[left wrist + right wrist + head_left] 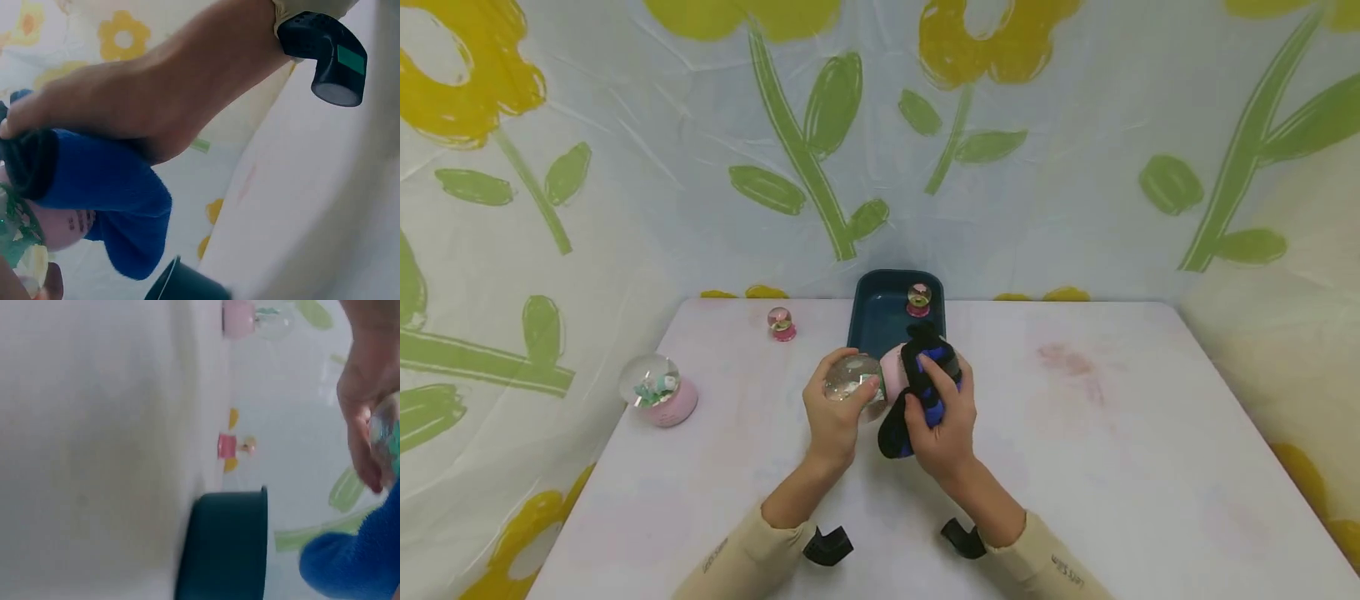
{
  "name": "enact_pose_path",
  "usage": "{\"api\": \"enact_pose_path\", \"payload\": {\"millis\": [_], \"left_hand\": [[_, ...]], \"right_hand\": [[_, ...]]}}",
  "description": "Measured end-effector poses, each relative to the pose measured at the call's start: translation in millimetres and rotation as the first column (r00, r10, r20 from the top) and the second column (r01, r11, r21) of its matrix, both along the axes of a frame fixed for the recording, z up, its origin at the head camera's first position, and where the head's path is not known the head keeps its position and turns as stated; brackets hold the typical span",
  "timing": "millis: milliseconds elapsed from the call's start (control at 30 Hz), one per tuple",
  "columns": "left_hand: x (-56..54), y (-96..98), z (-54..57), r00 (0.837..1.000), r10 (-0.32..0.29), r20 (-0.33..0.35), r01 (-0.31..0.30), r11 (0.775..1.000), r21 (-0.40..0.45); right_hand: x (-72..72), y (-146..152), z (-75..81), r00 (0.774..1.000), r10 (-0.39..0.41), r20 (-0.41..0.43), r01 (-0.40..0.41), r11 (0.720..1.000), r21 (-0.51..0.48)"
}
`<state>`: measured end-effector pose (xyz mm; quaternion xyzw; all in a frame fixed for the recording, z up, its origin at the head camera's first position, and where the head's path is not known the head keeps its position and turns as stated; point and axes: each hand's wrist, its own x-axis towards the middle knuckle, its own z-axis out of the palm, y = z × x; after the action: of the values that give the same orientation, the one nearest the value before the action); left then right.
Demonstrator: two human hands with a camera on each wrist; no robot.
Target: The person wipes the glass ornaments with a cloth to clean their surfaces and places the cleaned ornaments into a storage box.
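Clear Gloss Against Soft Blue Pile

A transparent, glossy dome was seen on the snow globe [852,385] in front of the tray [880,312]; glass could not be told from clear plastic. Its base was finished smooth. Also in front of the tray, soft, matt, fuzzy pile was shown by the cloth [106,175]. The tray itself was moulded smooth, apparently in plastic. Glossy domes were repeated on the large globe [658,390] and small globe [781,323] left of the tray. Behind it, a creased, faintly shiny sheet [662,200] was hung.
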<state>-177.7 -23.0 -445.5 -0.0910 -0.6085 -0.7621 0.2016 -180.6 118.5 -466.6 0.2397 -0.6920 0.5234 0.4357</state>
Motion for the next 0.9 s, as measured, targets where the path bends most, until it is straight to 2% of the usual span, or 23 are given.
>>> {"api": "enact_pose_path", "payload": {"millis": [67,133,233,300,367,467,500,567,633,700,800,900], "left_hand": [[-0.8,-3.6,2.3,0.998,0.049,-0.05,-0.054,0.992,-0.11],[-3.0,-8.1,3.8,0.991,0.068,-0.115,-0.091,0.974,-0.206],[-8.6,-15.1,6.2,0.973,0.048,-0.226,-0.122,0.937,-0.329],[-13.3,-20.2,9.2,0.955,0.012,-0.298,-0.139,0.902,-0.408],[-17.1,-25.7,11.6,0.94,-0.038,-0.339,-0.139,0.865,-0.483],[-22.3,-34.4,12.2,0.929,-0.16,-0.333,-0.066,0.816,-0.575],[-24.6,-37.6,11.6,0.926,-0.212,-0.312,-0.018,0.801,-0.599],[-29.6,-43.6,9.9,0.912,-0.328,-0.246,0.108,0.77,-0.629],[-36.5,-48.8,7.9,0.877,-0.445,-0.18,0.247,0.74,-0.625],[-43.0,-52.5,5.1,0.839,-0.529,-0.126,0.369,0.724,-0.583],[-49.8,-53.9,-0.8,0.789,-0.605,-0.103,0.511,0.741,-0.437],[-53.5,-50.9,-9.8,0.77,-0.629,-0.106,0.59,0.766,-0.256]], "right_hand": [[-1.6,1.5,-0.6,0.999,-0.042,0.017,0.04,0.996,0.083],[-3.3,3.9,0.0,0.998,-0.051,0.036,0.045,0.986,0.159],[-5.6,8.8,3.2,0.997,-0.066,0.04,0.053,0.963,0.265],[-8.0,12.4,5.7,0.998,-0.047,0.051,0.03,0.953,0.3],[-9.2,15.5,6.8,0.995,-0.011,0.103,-0.022,0.951,0.31],[-9.7,18.3,6.2,0.966,0.052,0.254,-0.123,0.954,0.275],[-9.8,19.1,6.1,0.947,0.073,0.313,-0.158,0.953,0.257],[-9.7,21.1,6.2,0.887,0.136,0.442,-0.244,0.95,0.197],[-10.0,23.8,7.6,0.814,0.21,0.542,-0.323,0.939,0.12],[-9.8,26.6,9.5,0.742,0.281,0.609,-0.38,0.924,0.036],[-8.8,29.0,13.1,0.652,0.379,0.656,-0.423,0.901,-0.1],[-7.7,28.8,16.9,0.573,0.48,0.664,-0.416,0.869,-0.268]]}}
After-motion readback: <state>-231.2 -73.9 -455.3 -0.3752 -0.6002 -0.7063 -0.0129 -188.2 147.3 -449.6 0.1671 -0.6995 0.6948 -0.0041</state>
